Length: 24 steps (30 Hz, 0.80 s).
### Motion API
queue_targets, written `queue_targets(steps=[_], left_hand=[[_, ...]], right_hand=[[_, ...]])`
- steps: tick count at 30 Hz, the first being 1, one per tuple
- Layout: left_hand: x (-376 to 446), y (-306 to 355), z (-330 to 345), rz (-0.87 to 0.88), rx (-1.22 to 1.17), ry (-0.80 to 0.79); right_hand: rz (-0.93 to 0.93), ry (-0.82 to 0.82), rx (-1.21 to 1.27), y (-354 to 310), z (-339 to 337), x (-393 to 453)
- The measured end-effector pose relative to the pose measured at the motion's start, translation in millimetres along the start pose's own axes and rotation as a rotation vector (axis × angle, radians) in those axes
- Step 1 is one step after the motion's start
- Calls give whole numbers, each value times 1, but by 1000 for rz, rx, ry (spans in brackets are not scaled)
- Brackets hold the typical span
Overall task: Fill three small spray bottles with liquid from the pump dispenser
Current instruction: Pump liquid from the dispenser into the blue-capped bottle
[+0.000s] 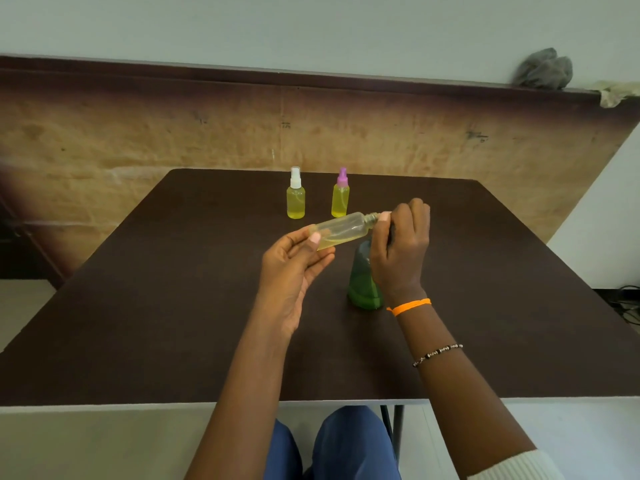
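My left hand (pixel 294 268) holds a small clear spray bottle (pixel 344 230) by its base, tilted almost flat above the table, with a little yellow liquid inside. My right hand (pixel 401 244) grips the bottle's neck end, fingers curled over it; the cap is hidden under them. Below my right hand stands the green pump dispenser (pixel 363 285), its top hidden by the hand. Two upright spray bottles full of yellow liquid stand farther back: one with a white cap (pixel 295 197) and one with a purple cap (pixel 340 197).
The dark brown table (pixel 173 306) ends at a near edge above my knees. Behind its far edge stands a wooden board (pixel 138 140) against the wall. A grey cloth (pixel 543 71) lies on the ledge at the top right.
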<state>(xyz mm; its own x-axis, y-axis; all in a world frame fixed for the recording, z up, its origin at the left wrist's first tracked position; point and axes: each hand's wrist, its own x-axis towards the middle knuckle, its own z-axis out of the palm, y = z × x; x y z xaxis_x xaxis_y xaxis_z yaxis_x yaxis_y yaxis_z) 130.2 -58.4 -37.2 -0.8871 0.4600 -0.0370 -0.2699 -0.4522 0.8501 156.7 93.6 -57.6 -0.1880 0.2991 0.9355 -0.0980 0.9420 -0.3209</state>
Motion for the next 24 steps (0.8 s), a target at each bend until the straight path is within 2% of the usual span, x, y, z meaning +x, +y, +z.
queue_targets(steps=[8,14,24], left_hand=[[2,4,1,1,-12,-17],[2,1,-2,-12,5,1],[-1,5,1,-7,-12,-7]], right_hand=[[-13,-35,-47,-4,-2,17],[-56,16,-24,2,2,5],[-50,-40,15,-2,-2,24]])
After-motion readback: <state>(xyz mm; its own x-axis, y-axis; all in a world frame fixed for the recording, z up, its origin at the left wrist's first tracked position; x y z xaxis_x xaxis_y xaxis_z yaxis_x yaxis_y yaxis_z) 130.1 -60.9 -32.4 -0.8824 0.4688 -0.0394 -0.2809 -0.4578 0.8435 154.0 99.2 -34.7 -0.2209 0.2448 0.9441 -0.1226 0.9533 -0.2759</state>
